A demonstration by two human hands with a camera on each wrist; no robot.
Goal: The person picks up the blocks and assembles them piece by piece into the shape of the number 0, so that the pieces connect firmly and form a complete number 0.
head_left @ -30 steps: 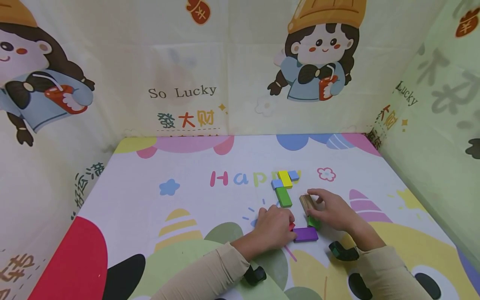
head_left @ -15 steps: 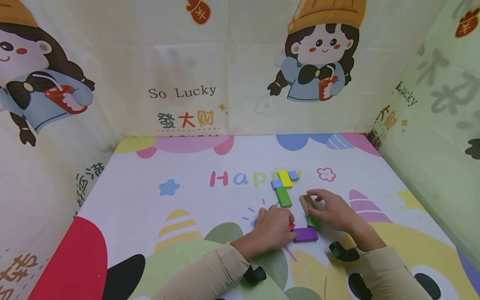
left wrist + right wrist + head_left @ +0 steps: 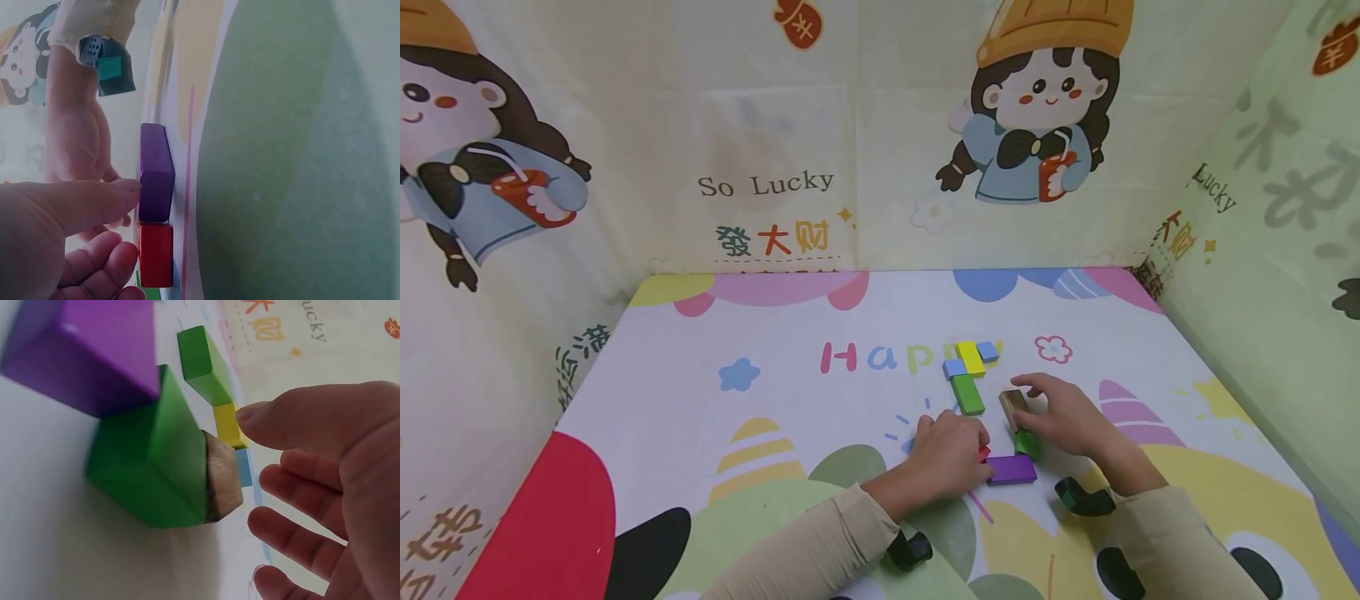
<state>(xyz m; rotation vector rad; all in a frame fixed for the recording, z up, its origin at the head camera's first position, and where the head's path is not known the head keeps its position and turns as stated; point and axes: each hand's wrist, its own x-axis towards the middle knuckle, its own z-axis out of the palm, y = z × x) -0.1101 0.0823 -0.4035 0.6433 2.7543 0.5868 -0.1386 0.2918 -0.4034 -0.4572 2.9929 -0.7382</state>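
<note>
Right hand [image 3: 1067, 417]: released, fingers spread loosely just beside wooden block [image 3: 1011, 403]; contact unclear. Wooden block sits left of right hand, long axis running away from the person, far end angled slightly left. Its near end meets near green block [image 3: 1028, 447], by right thumb, partly hidden; axis can't tell.

Left hand [image 3: 951, 454]: bent over red block [image 3: 156, 256], thumb at purple block [image 3: 1011, 470]; can't tell if it grasps either. Purple block lies between the hands, long axis roughly left-right, left end against red block, right end by near green block. Red block mostly under left hand.

Beyond left hand: far green block [image 3: 967, 394], long axis pointing away, far end tipped left; past it, yellow block [image 3: 971, 358], similar slant, flanked by two blue blocks [image 3: 954, 368].
</note>
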